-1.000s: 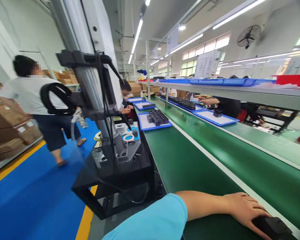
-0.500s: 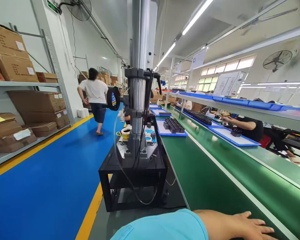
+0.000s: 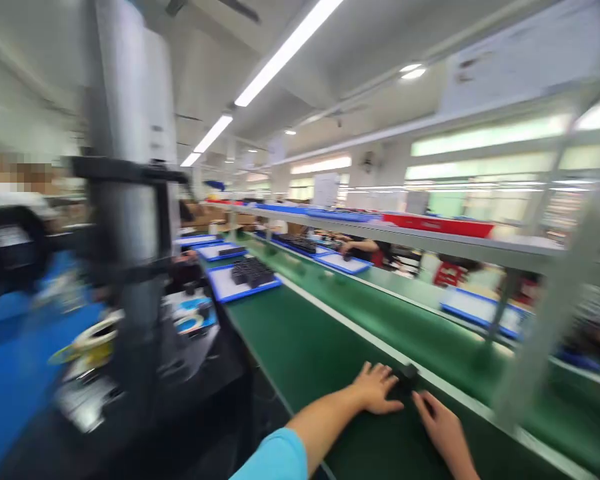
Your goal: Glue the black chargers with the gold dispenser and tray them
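Note:
The picture is blurred by motion. My left hand (image 3: 375,387) lies flat on the green conveyor belt (image 3: 305,347), fingers spread, with its fingertips against a small black part (image 3: 408,374). A light blue sleeve covers that arm near the bottom edge. My right hand (image 3: 443,430) rests on the belt just right of and below the part, its fingers pointing toward it and close to it. Neither hand is closed around the part.
A press machine with a grey column (image 3: 125,200) stands left of the belt, a tape roll (image 3: 97,333) at its base. Blue trays of black parts (image 3: 245,277) lie farther along. A shelf post (image 3: 545,347) rises at right. Another person's arm (image 3: 363,247) works across the belt.
The camera swung right and down. My left hand moved forward along the belt to the black part, and my right hand came into view beside it.

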{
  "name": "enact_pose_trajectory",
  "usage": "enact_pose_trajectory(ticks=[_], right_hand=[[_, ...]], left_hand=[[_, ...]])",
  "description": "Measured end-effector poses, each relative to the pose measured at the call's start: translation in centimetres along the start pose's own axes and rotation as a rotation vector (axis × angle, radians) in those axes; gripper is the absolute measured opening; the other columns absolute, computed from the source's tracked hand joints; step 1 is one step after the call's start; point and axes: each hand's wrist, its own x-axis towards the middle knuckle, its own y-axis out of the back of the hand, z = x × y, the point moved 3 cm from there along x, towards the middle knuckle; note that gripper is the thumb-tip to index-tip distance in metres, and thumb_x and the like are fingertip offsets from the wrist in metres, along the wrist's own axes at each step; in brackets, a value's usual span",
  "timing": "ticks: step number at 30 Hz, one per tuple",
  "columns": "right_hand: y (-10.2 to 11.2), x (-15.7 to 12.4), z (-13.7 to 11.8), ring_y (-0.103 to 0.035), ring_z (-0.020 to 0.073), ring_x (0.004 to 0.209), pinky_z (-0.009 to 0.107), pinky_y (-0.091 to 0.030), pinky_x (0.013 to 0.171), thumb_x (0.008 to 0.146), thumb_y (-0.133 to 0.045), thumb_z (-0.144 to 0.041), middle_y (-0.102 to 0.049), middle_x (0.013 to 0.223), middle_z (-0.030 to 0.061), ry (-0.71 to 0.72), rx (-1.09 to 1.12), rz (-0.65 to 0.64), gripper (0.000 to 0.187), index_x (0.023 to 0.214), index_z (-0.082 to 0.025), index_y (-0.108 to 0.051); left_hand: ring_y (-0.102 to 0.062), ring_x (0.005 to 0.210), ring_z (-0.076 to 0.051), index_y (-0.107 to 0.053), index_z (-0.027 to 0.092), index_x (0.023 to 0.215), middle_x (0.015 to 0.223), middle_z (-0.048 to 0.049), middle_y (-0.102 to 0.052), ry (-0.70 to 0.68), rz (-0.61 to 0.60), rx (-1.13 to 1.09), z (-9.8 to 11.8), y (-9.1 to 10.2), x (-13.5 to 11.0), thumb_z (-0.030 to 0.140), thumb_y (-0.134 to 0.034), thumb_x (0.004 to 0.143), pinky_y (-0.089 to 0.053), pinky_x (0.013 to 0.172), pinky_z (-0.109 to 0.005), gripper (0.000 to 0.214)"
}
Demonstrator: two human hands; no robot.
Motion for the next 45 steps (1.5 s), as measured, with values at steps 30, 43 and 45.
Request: enact_pose_trajectory(ticks=[30,43,45], right_hand=[[-1.3,0.5,2.8,-0.056,0.0167,0.095,0.034,-0.042,0.089,0.083,-0.057,-0.033,-0.06,0.106,0.0032,-0.408,0.047,-0.075,0.032,0.113,-0.024,-0.057],[-1.4,0.2,2.9,-0.055,0.0167,0.095,0.032,-0.043,0.086,0.085,-0.056,-0.031,-0.06,0.104,0.0043,-0.389,0.018,-0.093,0.024,0.107,-0.022,-0.061],[-1.4,0.2,2.9,-0.054,0.0168,0.095,0.032,-0.043,0.085,0.085,-0.056,-0.03,-0.061,0.105,0.0044,-0.378,0.014,-0.085,0.024,0.106,-0.022,-0.061]], left_hand=[[-0.052,0.11,-0.025,-0.06,0.021,0.11,0.118,-0.0071,-0.057,-0.319,0.151,-0.101,-3.3,1.4,5.7,0.035,-0.052,0.087,-0.043,0.097,-0.046,0.029],[-0.052,0.111,-0.023,-0.059,0.022,0.11,0.117,-0.0046,-0.058,-0.319,0.151,-0.074,-3.1,1.6,5.4,0.034,-0.053,0.087,-0.044,0.097,-0.042,0.027],[-0.051,0.112,-0.024,-0.059,0.022,0.111,0.119,-0.005,-0.057,-0.323,0.148,-0.072,-3.2,1.5,5.4,0.035,-0.052,0.087,-0.043,0.098,-0.043,0.028]])
